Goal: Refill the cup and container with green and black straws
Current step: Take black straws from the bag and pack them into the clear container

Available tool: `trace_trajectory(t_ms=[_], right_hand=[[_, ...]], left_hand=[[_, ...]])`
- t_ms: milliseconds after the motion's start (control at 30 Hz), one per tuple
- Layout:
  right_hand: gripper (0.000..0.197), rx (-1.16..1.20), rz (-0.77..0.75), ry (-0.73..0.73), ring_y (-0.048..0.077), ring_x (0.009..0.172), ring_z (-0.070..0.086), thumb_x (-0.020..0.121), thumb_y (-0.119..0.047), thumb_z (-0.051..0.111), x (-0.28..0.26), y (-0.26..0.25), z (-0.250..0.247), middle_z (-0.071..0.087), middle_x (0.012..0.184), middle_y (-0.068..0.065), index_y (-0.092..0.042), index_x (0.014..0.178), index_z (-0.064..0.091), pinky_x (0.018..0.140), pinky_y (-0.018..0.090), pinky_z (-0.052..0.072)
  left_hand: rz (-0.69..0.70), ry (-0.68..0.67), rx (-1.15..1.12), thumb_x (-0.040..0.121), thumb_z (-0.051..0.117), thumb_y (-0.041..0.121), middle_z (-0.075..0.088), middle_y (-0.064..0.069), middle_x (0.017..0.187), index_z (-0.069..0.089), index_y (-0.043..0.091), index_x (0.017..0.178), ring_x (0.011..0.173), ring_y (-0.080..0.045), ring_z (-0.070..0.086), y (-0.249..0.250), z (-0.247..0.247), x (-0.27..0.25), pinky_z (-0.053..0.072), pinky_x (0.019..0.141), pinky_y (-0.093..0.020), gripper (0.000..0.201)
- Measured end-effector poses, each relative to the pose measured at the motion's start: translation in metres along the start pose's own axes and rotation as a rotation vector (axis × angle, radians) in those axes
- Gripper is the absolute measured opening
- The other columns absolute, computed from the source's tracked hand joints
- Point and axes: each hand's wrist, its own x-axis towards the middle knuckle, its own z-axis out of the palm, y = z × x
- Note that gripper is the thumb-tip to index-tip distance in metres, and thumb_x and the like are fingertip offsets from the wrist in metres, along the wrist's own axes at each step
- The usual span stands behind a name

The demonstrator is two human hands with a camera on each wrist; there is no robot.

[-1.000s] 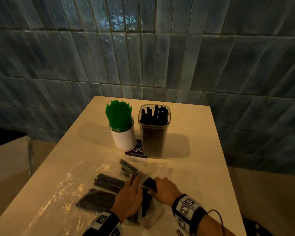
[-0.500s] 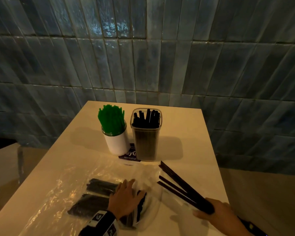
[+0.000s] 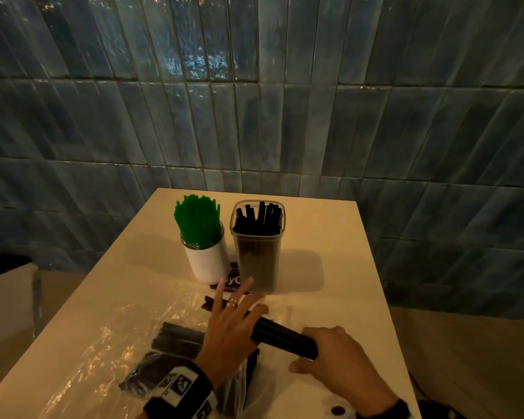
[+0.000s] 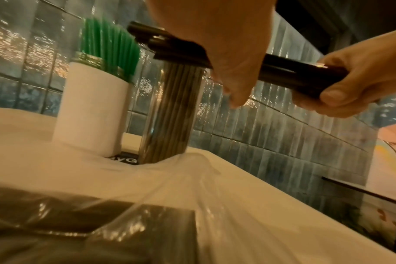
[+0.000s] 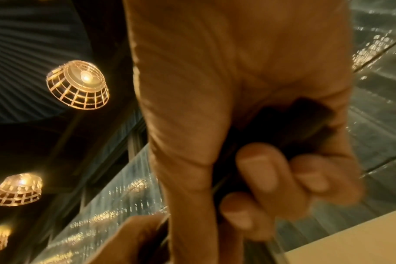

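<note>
Head view puts the right hand nearest, its fingers and thumb curled round a bundle of black straws held level above the tabletop. The left hand lies just beside it with fingers straight and spread, the palm against the bundle's far end, apparently squaring the tips. Beneath both sits a crinkled clear plastic bag with more black straws inside.

Farther back stand the white cup, packed with green straws, and touching-close to its right the clear container, already well stocked with black ones.

The main risk is a fanned or uneven bundle: loose ends could catch the container's rim or the straws already inside and spill across the tabletop. A sideways knock might also tip the tall container into the cup. The slippery bag could slide under the left wrist.
</note>
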Motion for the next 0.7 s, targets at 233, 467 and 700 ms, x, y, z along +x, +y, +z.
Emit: trace_trajectory(t_ms=[233, 467, 700], right_hand=[[0.030, 0.339, -0.237, 0.357, 0.000, 0.089, 0.059, 0.069, -0.055, 0.073, 0.009, -0.023, -0.007, 0.064, 0.094, -0.016, -0.041, 0.092, 0.061, 0.082, 0.017, 0.048], [0.016, 0.616, -0.573, 1.088, -0.011, 0.104, 0.052, 0.086, -0.038, 0.058, 0.022, -0.061, 0.010, 0.056, 0.110, -0.002, -0.028, 0.097, 0.062, 0.083, 0.004, 0.043], [0.037, 0.875, -0.658, 1.018, 0.009, 0.095, 0.067, 0.092, -0.043, 0.049, 0.030, -0.075, 0.007, 0.059, 0.112, -0.014, -0.049, 0.127, 0.038, 0.083, 0.022, 0.053]], left_hand=[[-0.317, -0.155, -0.196, 0.085, 0.042, 0.054, 0.041, 0.019, 0.057, 0.047, 0.035, 0.066, 0.052, 0.005, 0.037, -0.013, -0.030, 0.002, 0.019, 0.050, -0.005, 0.027], [-0.405, -0.124, -0.538, 0.078, 0.064, 0.042, 0.067, 0.015, 0.083, 0.068, 0.028, 0.093, 0.074, 0.002, 0.059, -0.007, -0.016, 0.010, 0.046, 0.076, -0.019, 0.021], [-0.338, 0.046, -0.934, 0.069, 0.066, 0.052, 0.070, 0.019, 0.094, 0.068, 0.032, 0.094, 0.085, 0.000, 0.066, 0.010, -0.022, 0.034, 0.052, 0.075, -0.017, 0.032]])
